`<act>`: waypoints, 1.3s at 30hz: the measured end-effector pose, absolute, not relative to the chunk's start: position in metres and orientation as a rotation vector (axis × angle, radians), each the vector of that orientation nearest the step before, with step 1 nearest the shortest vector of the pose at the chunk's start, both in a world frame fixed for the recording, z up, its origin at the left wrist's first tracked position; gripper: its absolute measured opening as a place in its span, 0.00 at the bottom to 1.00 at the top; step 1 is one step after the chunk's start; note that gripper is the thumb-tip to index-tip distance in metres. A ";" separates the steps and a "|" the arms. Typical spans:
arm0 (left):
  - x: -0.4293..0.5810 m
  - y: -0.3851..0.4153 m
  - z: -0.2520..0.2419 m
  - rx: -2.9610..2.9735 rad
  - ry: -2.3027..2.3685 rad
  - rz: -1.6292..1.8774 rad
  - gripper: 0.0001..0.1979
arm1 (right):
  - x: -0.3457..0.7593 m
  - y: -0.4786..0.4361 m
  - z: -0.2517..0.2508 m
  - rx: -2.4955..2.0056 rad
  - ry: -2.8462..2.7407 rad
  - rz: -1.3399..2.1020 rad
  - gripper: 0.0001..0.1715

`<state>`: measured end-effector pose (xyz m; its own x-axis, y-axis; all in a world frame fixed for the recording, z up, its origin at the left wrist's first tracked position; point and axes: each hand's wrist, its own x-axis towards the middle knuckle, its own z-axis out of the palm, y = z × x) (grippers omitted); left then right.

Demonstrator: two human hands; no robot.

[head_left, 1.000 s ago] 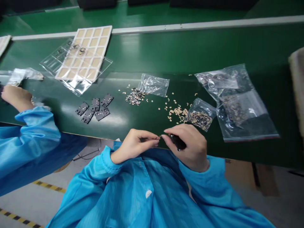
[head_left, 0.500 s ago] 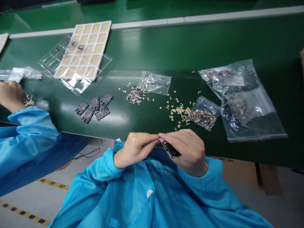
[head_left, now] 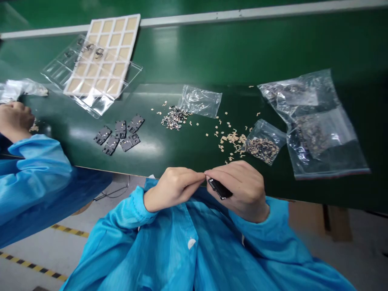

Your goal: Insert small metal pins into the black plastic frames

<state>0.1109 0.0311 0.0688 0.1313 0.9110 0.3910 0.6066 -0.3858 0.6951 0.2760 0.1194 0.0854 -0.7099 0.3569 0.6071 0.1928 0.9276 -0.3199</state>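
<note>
My right hand [head_left: 242,192] is curled around a small black metal part [head_left: 220,188], which shows between its fingers and palm. My left hand [head_left: 172,188] is pinched shut, its fingertips touching the right fingers above that part. Anything tiny between them is hidden. Both hands are just over the front edge of the green bench [head_left: 212,52]. The nearest loose items are small beige pieces [head_left: 232,138] scattered beyond my right hand. Several black metal plates [head_left: 119,135] lie in a group further left.
A co-worker's hand [head_left: 15,120] in a blue sleeve works at the left. A beige gridded tray [head_left: 104,54] sits on a clear plastic sleeve. A pile of mixed parts [head_left: 174,118] and several clear plastic bags [head_left: 312,125] lie on the bench.
The whole scene has shifted up in view as my head moved. My hands have come closer together, and the black part now shows more clearly in my right hand.
</note>
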 end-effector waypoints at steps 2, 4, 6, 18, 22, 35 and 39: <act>0.110 0.032 0.069 2.016 1.443 1.189 0.09 | 0.278 0.123 0.086 -0.430 -2.342 0.332 0.05; 0.107 0.033 0.069 2.018 1.517 1.254 0.09 | 0.284 0.132 0.084 -0.548 -2.295 0.319 0.05; 0.104 0.033 0.068 2.079 1.650 1.285 0.09 | 0.292 0.145 0.079 -0.707 -2.249 0.251 0.04; 0.092 0.025 0.070 1.880 1.573 1.387 0.10 | 0.314 0.184 0.042 -1.016 -2.262 0.396 0.15; 0.091 0.025 0.071 1.821 1.535 1.396 0.13 | 0.311 0.183 0.041 -1.030 -2.250 0.470 0.08; 0.103 0.017 0.065 1.463 1.572 1.457 0.21 | 0.311 0.173 0.055 -1.098 -1.838 1.076 0.05; 0.104 0.020 0.068 1.299 1.535 1.407 0.09 | 0.305 0.159 0.055 -0.899 -1.580 1.650 0.06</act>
<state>0.1043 0.0199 0.0675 -0.2760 0.9508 0.1406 0.2228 -0.0790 0.9716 0.3046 0.1589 0.0553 -0.5356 0.8440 -0.0282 -0.0082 -0.0386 -0.9992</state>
